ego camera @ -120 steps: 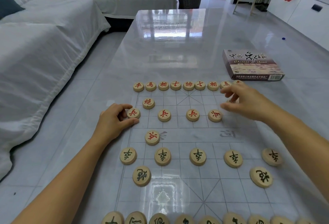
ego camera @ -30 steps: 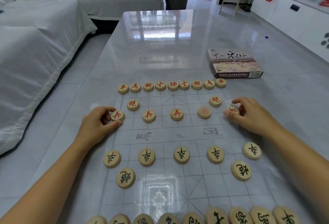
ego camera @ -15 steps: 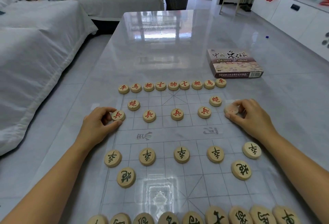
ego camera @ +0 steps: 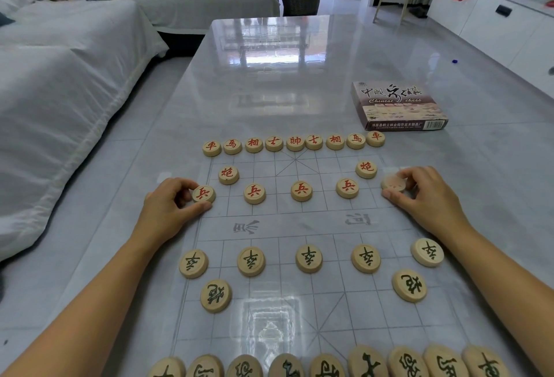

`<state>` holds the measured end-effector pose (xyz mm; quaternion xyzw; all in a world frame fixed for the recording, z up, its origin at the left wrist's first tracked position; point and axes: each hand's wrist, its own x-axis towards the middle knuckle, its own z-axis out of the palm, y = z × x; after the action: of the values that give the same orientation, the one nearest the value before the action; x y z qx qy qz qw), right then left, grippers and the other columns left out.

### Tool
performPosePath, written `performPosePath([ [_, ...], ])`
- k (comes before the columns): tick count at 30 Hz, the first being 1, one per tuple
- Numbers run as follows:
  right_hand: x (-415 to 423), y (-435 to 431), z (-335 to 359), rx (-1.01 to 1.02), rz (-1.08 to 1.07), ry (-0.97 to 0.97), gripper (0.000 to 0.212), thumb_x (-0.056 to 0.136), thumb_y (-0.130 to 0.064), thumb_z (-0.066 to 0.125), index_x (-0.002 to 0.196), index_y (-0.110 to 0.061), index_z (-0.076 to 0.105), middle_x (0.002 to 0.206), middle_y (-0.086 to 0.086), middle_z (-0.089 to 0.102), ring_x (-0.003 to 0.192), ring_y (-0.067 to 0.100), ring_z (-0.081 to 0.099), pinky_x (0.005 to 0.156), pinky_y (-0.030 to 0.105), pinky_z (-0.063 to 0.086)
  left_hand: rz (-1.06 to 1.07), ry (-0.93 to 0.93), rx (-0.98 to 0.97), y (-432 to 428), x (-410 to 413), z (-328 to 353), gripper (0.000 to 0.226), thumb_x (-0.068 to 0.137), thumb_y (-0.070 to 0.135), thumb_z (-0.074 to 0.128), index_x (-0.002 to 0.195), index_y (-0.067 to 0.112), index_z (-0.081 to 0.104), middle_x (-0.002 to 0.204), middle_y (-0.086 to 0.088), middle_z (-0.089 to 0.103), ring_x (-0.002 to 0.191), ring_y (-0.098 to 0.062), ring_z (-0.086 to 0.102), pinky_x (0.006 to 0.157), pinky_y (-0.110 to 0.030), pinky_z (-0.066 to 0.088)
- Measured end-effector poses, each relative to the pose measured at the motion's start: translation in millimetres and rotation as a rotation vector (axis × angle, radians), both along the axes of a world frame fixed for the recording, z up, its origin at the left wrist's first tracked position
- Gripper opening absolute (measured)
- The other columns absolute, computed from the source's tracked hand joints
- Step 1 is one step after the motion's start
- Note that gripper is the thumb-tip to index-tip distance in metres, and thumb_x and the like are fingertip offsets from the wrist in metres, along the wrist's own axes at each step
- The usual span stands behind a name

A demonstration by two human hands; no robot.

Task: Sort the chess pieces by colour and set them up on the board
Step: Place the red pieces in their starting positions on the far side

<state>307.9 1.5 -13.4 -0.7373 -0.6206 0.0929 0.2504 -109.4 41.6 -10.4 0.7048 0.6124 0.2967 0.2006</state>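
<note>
**Last red soldier arrives at the board's right edge**

Over the past four seconds a stray red piece has left the river strip in mid-frame, and a red cannon has appeared at centre right. The right hand's fingers and thumb curl round a blurred disc at the board's right edge; its face cannot be read. The right hand rests on the table just outside the grid.

At centre left, the left hand pinches the leftmost red soldier between thumb and forefinger, unmoved since a second ago. Three more red soldiers stand between the hands. The red back row lines the board's far edge. Black soldiers and the black back row fill the lower frame.

The board looks nearly complete. Judging by the gaps, only the right-edge disc needs seating. A chess box lies at upper right.
</note>
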Motion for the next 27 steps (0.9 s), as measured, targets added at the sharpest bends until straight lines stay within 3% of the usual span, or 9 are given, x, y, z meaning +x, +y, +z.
performPosePath([
  [21, 1.8, -0.4, -1.5, -0.004, 0.011, 0.062, 0.049, 0.076, -0.038, 0.07, 0.115, -0.013, 0.054, 0.099, 0.001, 0.048, 0.086, 0.014, 0.048, 0.068, 0.029, 0.037, -0.017, 0.008, -0.011, 0.3, 0.1, 0.7, 0.035, 0.07, 0.026, 0.077, 0.098, 0.023, 0.057, 0.08, 0.003, 0.052, 0.069, -0.012, 0.047, 0.06, -0.021, 0.037],
  [27, 2.2, 0.3, -3.2, 0.001, 0.015, 0.032, 0.04, 0.079, -0.038, 0.067, 0.11, -0.015, 0.056, 0.097, 0.002, 0.049, 0.083, 0.015, 0.048, 0.067, 0.029, 0.037, -0.021, 0.008, 0.001, 0.1, 0.4, 0.5, 0.031, 0.071, 0.025, 0.076, 0.096, 0.023, 0.058, 0.079, 0.003, 0.052, 0.07, -0.012, 0.048, 0.06, -0.022, 0.037],
])
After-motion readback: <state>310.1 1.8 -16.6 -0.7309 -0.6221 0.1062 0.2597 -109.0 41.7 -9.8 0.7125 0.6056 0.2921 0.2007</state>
